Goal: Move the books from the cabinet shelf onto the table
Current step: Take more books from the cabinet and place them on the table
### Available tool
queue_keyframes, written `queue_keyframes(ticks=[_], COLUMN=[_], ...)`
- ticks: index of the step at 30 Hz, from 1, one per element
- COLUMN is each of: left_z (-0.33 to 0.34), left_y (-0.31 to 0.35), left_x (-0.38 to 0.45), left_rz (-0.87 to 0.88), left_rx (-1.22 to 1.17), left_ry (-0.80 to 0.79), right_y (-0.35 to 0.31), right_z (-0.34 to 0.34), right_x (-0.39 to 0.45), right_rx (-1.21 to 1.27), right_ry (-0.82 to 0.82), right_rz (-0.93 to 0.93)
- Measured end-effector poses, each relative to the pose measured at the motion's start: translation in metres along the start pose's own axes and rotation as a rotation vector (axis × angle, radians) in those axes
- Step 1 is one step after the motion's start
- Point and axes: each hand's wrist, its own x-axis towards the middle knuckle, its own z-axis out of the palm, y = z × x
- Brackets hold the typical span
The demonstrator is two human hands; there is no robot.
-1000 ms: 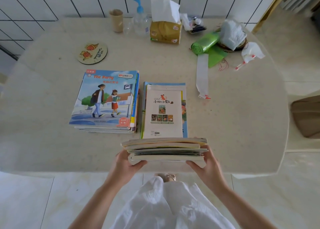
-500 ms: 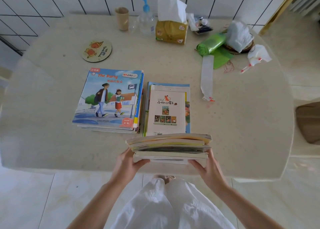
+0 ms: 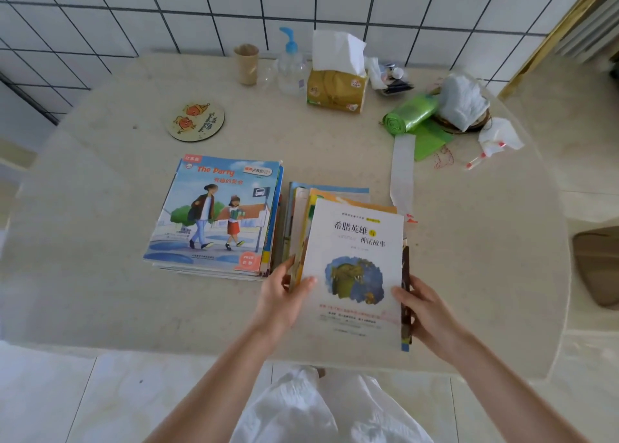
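Head view: gripping white-covered book stack (image 3: pixel 355 268) with left hand (image 3: pixel 284 295) at nine o'clock, right hand (image 3: pixel 425 308) at three, on table (image 3: pixel 100 292).

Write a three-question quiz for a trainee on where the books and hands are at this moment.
1. True or false: the stack with the white cover is lying over the right-hand pile on the table.
2. Which hand has its thumb on the white cover's left edge?
A. left hand
B. right hand
C. neither
3. Fill in: the English title on the top book of the left pile reads "The ____".

Key
1. True; its near end juts past the table's front edge.
2. A
3. Party
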Motion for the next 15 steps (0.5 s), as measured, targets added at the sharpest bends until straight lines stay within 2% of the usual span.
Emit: queue_keyframes(ticks=[2,6,10,15], left_z=[0.004,0.009,0.007,0.013], left_y=[0.011,0.033,0.042,0.041], left_x=[0.012,0.032,0.049,0.051], left_rz=[-0.022,-0.064,-0.109,-0.180], left_rx=[0.067,0.208,0.261,0.342], left_ry=[0.019,-0.070,-0.031,0.025], right_y=[-0.013,-0.037,-0.047,-0.043], right_z=[0.002,0.015,0.029,0.038], right_x=[0.011,0.034,0.053,0.065], right_rx=[-0.019,-0.153,-0.211,-0.397], right_ry=[0.034,0.063,0.071,0.061], right_rz=[0.010,-0.021,-0.018,0.037])
